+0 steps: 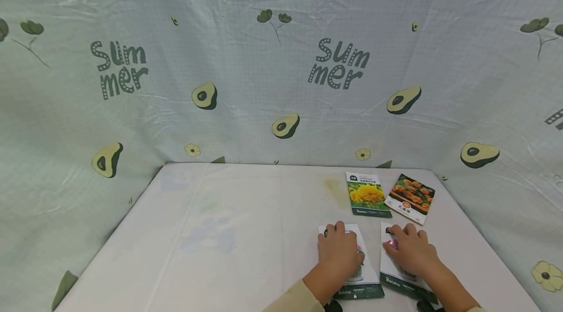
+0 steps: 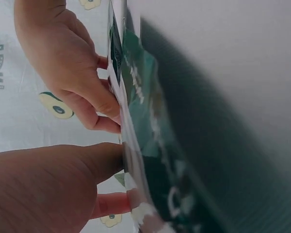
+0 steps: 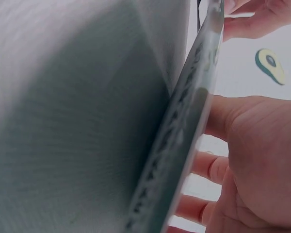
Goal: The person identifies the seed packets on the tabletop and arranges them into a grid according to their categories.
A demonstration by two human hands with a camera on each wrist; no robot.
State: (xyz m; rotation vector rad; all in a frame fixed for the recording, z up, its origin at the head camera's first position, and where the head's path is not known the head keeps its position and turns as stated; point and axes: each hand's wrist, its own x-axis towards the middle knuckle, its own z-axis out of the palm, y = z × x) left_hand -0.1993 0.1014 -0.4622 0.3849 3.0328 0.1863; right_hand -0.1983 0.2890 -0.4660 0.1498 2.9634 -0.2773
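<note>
White and green, with flower pictures on the front: near left seed packet [image 1: 362, 280] right under the left hand [image 1: 337, 252], near right seed packet [image 1: 391, 267] right under the right hand [image 1: 411, 248]. Both on the white table [image 1: 132, 273], with long sides going away from the body and far ends leaning a little to the left. Green strips with "Beishu" at the near ends, close to the wrists. Left hand nearer to the left one, right hand nearer to the right one, each touching its own packet on the far half. Gap between the two packets wider at the far ends, tiny at the near ends; touching there or not, cannot tell.

Fingers loose and spread on both hands, tips resting on top of the packets, no fist, nothing seen tucked under. Thumbs facing each other across the gap. Near edge of the left packet a bit wavy in the left wrist view; flat or lifted there, cannot tell.

Farther off, past the fingertips, yellow-flower packet [image 1: 368, 195] straight ahead of the gap. Just to its right, orange-flower packet [image 1: 411, 197], far end turned to the right. Behind the table, pale cloth [image 1: 246, 62] with avocados.
</note>
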